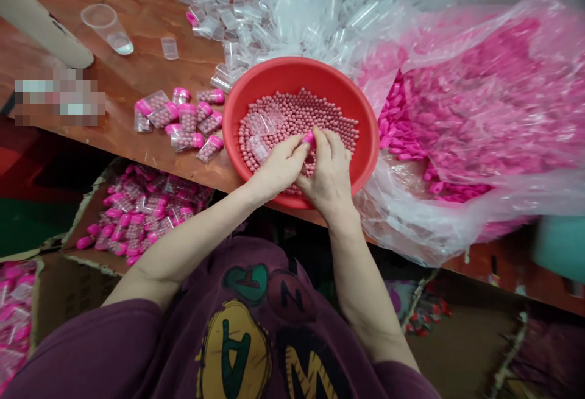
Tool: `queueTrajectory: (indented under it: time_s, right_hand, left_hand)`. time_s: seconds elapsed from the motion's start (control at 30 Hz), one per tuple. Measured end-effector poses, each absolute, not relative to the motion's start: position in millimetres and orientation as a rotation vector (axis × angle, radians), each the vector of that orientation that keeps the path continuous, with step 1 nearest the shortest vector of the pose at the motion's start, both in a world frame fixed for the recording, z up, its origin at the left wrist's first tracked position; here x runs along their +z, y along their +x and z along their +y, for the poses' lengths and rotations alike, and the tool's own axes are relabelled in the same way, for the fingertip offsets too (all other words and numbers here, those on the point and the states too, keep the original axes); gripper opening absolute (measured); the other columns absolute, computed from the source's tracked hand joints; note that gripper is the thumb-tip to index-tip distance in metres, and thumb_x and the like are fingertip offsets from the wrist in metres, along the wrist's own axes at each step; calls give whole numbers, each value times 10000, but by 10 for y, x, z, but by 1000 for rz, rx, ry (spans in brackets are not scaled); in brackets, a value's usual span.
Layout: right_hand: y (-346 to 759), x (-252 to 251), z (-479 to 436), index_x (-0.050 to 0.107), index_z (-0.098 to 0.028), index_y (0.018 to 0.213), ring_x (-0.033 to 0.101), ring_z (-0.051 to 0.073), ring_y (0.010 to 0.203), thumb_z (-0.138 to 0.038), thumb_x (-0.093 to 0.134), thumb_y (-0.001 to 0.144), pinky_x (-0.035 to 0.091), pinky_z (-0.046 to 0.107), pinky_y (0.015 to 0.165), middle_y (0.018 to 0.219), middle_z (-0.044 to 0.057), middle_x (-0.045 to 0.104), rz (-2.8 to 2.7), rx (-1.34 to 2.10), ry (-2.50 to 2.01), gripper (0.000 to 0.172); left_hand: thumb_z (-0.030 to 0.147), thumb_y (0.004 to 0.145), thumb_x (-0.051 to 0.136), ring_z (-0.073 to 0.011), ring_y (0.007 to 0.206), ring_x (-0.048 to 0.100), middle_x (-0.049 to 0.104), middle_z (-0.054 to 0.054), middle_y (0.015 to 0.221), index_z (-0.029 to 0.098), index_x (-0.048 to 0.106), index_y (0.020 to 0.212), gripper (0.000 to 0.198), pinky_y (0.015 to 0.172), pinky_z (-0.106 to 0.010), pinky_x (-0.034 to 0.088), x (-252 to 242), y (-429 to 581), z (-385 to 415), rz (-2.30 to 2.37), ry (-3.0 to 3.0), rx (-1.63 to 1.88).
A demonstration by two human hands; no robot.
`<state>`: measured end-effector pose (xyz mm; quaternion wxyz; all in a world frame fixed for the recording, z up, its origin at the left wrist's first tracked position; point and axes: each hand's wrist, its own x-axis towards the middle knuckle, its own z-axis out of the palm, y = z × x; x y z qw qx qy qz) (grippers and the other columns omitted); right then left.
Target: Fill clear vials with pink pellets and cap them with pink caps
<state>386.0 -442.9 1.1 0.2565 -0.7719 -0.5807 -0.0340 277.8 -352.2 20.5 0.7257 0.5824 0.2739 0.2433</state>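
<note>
A red plastic bowl [347, 91] sits at the table's near edge, filled with small pink beads [297, 116] and a few clear vials [265, 123]. Both my hands are inside it, pressed together. My left hand [278, 164] and my right hand [326, 170] pinch one pink-capped vial [309, 138] between their fingertips, the cap poking out on top. Its clear body is mostly hidden by my fingers.
Filled pink-capped vials [183, 119] lie left of the bowl. A heap of empty clear vials [283, 3] sits behind it. A clear bag of pink caps [475, 100] is at right. A cardboard box [91, 204] of filled vials stands below the table.
</note>
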Motion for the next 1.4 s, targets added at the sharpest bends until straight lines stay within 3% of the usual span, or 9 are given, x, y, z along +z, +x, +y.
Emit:
queueTrajectory:
  time_s: [0.13,0.3,0.4,0.5,0.57,0.67,0.87,1.1,1.4]
  right_hand:
    - [4046,57,-4406,342,-215,1676,661,312,1216,-525,618,1010,572,544,1062,1519,187,592,-1432,169,-1968,784]
    - [3949,159,-4171,729,-187,1220,716,302,1097,-395,586,1053,571,498,1052,1192,151,773,-1605,286,-2039,303]
    - [3716,210,-3925,727,-119,1210,730,350,1083,-382,634,1030,575,490,990,1190,206,785,-1812,467,-2183,332]
    - [3646,210,-3792,746,-90,1128,734,321,967,-257,647,983,566,428,906,1101,206,798,-1864,620,-2266,242]
    - [3737,197,-3821,759,-100,1126,714,268,891,-166,632,932,555,385,869,1030,155,798,-1799,653,-2183,241]
    - [3971,187,-3995,743,-138,1268,694,225,896,-203,635,916,566,374,884,1050,92,789,-1587,696,-1950,374]
    - [4212,247,-4269,746,-206,1297,715,221,1080,-442,765,893,579,425,1037,1201,68,793,-1253,1005,-1627,468]
    - [4249,355,-4218,808,-220,1104,712,223,1017,-456,794,882,588,427,1014,1102,48,798,-1297,1079,-1630,325]
    - [4141,451,-4093,817,-213,1138,719,227,1051,-515,833,876,587,396,1012,1129,52,807,-1258,1173,-1521,401]
  left_hand:
    - [560,1038,668,-205,973,654,739,-38,1078,251,707,1262,384,856,-359,538,352,2396,-3092,719,1373,822]
    - [654,961,748,-223,1237,607,726,-7,1245,239,653,1317,554,1178,-467,475,78,1907,-2164,1051,1520,1073]
    - [621,948,771,-283,1453,540,663,-79,1480,208,644,1356,595,1295,-470,392,-117,1836,-1968,1174,1636,1047]
    - [445,970,749,-320,1511,516,669,-112,1481,227,675,1323,421,1309,-483,384,-69,1889,-2162,1079,1825,1052]
    - [304,947,741,-325,1488,537,705,-99,1420,247,707,1261,321,1303,-507,391,60,1962,-2386,942,1966,964]
    - [171,864,730,-309,1369,623,738,-106,1365,206,724,1264,402,1250,-500,442,223,2096,-2656,754,2093,705]
    - [233,881,682,-196,865,688,779,-66,914,156,774,930,131,880,-334,539,250,2279,-2780,714,1926,529]
    - [266,828,746,-143,716,640,721,-30,751,163,727,797,109,718,-279,501,217,2265,-2737,697,1641,646]
    - [217,858,748,-111,624,677,731,-23,785,148,713,881,80,647,-259,567,270,2262,-2859,636,1347,666]
